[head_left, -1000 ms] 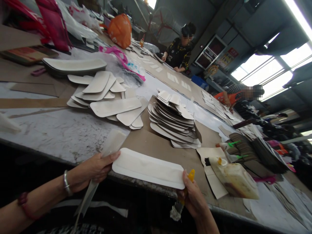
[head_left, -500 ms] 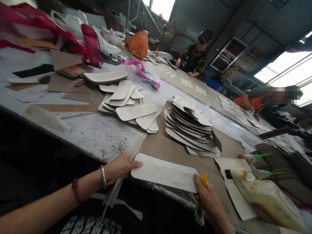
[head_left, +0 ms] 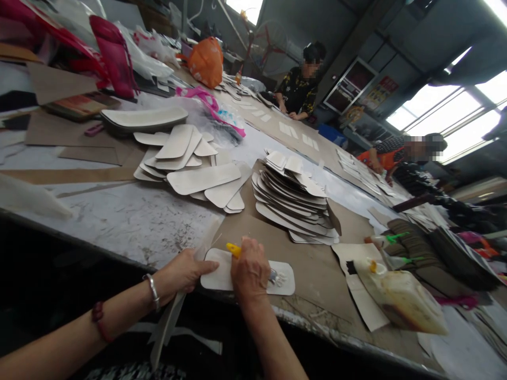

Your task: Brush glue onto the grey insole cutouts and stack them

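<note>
A white round-cornered panel (head_left: 219,277) lies at the table's front edge. My left hand (head_left: 182,270) pinches its left end, thumb on top; a pale translucent strip (head_left: 168,322) hangs beneath that hand. My right hand (head_left: 250,272) is closed around a brush with a yellow handle (head_left: 233,249). The brush's pale bristles touch the panel's right part, while my fist hides its middle. Just beyond are a tall stack of similar panels (head_left: 291,203) and a loose pile of them (head_left: 204,178).
On the right lies a yellowed plastic jug (head_left: 412,298) beside green-tipped bottles (head_left: 396,238). Brown sheets (head_left: 277,253) cover part of the table. Pink and white bags crowd the left, with an orange bag (head_left: 206,62) behind. Two people (head_left: 299,87) work across the table.
My right hand has let go of the panel's right end and moved left over it, bringing the brush down onto its surface. The panel now rests on the table edge. The view has shifted right.
</note>
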### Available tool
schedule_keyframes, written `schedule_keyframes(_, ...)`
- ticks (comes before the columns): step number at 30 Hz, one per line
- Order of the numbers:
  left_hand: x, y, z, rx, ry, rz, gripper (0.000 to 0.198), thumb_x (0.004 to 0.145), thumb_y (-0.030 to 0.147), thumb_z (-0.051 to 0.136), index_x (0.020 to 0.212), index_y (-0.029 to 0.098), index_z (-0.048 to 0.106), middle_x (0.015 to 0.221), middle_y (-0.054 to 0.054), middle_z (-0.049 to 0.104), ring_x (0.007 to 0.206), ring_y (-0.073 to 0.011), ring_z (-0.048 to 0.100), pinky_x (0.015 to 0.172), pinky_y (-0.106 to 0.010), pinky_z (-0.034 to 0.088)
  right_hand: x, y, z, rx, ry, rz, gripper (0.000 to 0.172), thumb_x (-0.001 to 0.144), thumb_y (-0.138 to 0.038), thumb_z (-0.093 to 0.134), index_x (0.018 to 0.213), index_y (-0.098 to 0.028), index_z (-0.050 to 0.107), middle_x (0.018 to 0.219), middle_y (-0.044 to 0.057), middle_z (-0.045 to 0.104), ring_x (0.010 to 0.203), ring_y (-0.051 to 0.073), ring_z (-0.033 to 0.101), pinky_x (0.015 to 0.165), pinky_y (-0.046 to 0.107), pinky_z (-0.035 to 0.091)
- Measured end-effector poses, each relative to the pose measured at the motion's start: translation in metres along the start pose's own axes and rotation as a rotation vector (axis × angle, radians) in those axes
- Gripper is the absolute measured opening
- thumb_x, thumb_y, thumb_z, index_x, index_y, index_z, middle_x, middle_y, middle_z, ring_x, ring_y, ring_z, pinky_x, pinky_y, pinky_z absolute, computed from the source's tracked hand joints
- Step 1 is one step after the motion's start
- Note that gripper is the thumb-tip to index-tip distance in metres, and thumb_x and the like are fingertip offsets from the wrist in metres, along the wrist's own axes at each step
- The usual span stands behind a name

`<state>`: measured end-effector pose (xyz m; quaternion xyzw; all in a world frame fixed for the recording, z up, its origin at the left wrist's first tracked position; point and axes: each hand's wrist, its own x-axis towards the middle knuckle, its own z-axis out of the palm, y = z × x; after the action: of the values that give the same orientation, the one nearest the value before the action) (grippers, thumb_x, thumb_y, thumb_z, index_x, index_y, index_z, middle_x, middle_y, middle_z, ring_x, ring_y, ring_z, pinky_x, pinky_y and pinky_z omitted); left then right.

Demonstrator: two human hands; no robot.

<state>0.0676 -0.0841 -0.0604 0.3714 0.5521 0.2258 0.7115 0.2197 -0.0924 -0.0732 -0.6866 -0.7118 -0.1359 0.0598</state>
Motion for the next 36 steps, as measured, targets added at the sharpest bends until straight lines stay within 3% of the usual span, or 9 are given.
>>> schedule_keyframes(2,0.002,-0.002,0.000,0.011,0.021,-0.025,0.048,0.048,0.051,0.064,0.077,0.013,0.057,0.038,0.010,0.037,0.034,-0.0042,0.022,0.035,-0.019,0.013,0.005,-0.008,0.010,-0.027,-0.006,-0.029,0.017,0.087,-0.019,0.043,0.102,-0.018,0.050,0.083,0.007,0.058,0.074,0.022,0.052,0.059,0.031,0.037)
schedule_keyframes(5,0.004,-0.003,-0.001,-0.008,0.022,-0.025,0.051,0.045,0.052,0.065,0.075,0.012,0.057,0.039,0.010,0.035,0.035,-0.0035,0.019,0.036,-0.019,0.012,0.006,0.002,0.019,-0.083,-0.023,-0.017,0.021,0.090,-0.016,0.038,0.107,-0.017,0.050,0.082,0.008,0.056,0.075,0.023,0.051,0.058,0.032,0.035)
schedule_keyframes(14,-0.006,0.013,0.003,-0.069,0.029,-0.049,0.042,0.043,0.045,0.068,0.068,0.014,0.052,0.040,0.011,0.034,0.036,-0.0024,0.021,0.037,-0.018,0.012,0.003,0.066,0.019,-0.222,-0.070,-0.030,0.022,0.090,-0.011,0.035,0.093,-0.016,0.057,0.079,0.009,0.056,0.076,0.023,0.048,0.062,0.032,0.031)
schedule_keyframes(21,0.002,0.002,-0.001,-0.070,0.014,-0.036,0.046,0.043,0.046,0.069,0.070,0.015,0.051,0.040,0.012,0.033,0.036,-0.0021,0.019,0.036,-0.018,0.011,-0.008,0.123,0.017,-0.352,-0.057,0.000,0.023,0.089,-0.009,0.035,0.094,-0.015,0.057,0.080,0.008,0.057,0.078,0.022,0.049,0.065,0.032,0.030)
schedule_keyframes(26,0.003,-0.004,-0.005,-0.086,-0.014,-0.023,0.051,0.048,0.054,0.067,0.076,0.013,0.054,0.037,0.011,0.034,0.034,-0.0019,0.018,0.036,-0.018,0.008,-0.030,0.156,-0.003,-0.443,-0.012,0.101,0.024,0.089,-0.009,0.035,0.083,-0.016,0.057,0.073,0.007,0.056,0.074,0.022,0.049,0.061,0.031,0.029)
schedule_keyframes(30,0.000,-0.003,-0.003,-0.115,-0.024,0.017,0.049,0.047,0.051,0.070,0.073,0.013,0.053,0.038,0.012,0.033,0.034,-0.0019,0.019,0.035,-0.017,0.011,-0.046,0.146,-0.025,-0.400,0.028,0.139,0.022,0.092,-0.019,0.035,0.086,-0.016,0.056,0.076,0.007,0.056,0.076,0.022,0.049,0.066,0.030,0.032)
schedule_keyframes(36,-0.007,0.007,0.000,-0.118,0.009,0.036,0.049,0.041,0.051,0.072,0.067,0.014,0.052,0.037,0.013,0.031,0.034,-0.0017,0.021,0.034,-0.017,0.013,-0.037,0.118,-0.024,0.042,-0.228,0.343,0.018,0.087,-0.023,0.040,0.086,-0.017,0.056,0.091,0.012,0.058,0.091,0.027,0.049,0.073,0.034,0.034)
